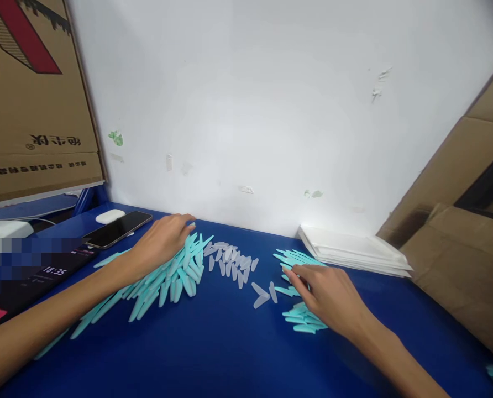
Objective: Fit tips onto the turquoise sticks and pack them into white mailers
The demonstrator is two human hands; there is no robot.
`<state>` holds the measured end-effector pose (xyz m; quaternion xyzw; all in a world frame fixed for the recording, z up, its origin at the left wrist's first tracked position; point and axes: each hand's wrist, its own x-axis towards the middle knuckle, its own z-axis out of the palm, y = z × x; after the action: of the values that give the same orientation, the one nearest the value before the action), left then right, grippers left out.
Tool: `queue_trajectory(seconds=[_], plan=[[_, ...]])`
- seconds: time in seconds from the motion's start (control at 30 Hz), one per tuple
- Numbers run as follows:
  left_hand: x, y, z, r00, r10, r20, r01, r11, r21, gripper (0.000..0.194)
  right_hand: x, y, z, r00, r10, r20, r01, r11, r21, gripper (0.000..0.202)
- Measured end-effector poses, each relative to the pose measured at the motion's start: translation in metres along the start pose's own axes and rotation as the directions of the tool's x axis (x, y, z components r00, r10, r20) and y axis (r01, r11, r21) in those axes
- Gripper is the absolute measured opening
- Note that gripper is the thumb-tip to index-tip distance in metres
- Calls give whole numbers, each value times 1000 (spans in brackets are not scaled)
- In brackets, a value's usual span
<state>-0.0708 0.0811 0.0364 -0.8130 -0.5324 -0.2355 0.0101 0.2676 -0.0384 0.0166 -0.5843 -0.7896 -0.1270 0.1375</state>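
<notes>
Turquoise sticks (187, 283) are heaped beneath the left hand (167, 237) and bunched by the right hand (329, 290) on the tabletop (230, 348); whether either grip is closed cannot be told. Probably light, stiff and slippery, they are best pinched mid-length.

You have two hands (166, 239), two phones (120, 229), three stray translucent pieces (273, 292), and a translucent heap (229, 269) and teal pieces (186, 279) beyond counting.
</notes>
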Motion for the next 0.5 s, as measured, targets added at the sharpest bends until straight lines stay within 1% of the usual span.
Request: queue_trajectory(seconds=[0.07,0.13,0.17,0.23,0.27,0.3,0.33,0.37,0.43,0.47,0.5], plan=[[0,3,-5,998,-24,-57,22,999,-39,43,0,0,0,1000,8,11,-8,1000,11,50],[-1,8,-14,985,-20,-173,7,997,-73,40,0,0,0,1000,12,13,-12,1000,13,51],[-1,10,-18,967,-1,-257,-19,997,-75,39,0,-1,0,1000,14,13,-14,1000,12,51],[-3,15,-27,909,85,-407,-95,995,-6,36,0,-1,0,1000,17,11,-17,1000,15,52],[-4,16,-30,884,140,-447,-129,990,54,35,0,-1,0,1000,17,13,-18,1000,22,52],[-5,18,-31,870,194,-454,-155,980,122,34,0,-1,0,1000,16,18,-17,999,32,52],[-5,19,-32,871,242,-428,-175,966,190,33,0,-2,0,1000,14,25,-15,999,42,52],[-5,19,-32,885,276,-376,-190,949,251,31,0,-2,0,999,11,30,-12,999,50,52],[-5,19,-29,925,315,-210,-228,907,355,30,-1,-2,0,999,5,35,-7,998,59,52],[-5,18,-28,938,328,-111,-264,885,384,34,-1,-3,0,999,4,34,-6,998,58,52],[-4,18,-26,940,341,-18,-306,866,394,37,-1,-3,0,999,4,34,-6,999,54,52]])
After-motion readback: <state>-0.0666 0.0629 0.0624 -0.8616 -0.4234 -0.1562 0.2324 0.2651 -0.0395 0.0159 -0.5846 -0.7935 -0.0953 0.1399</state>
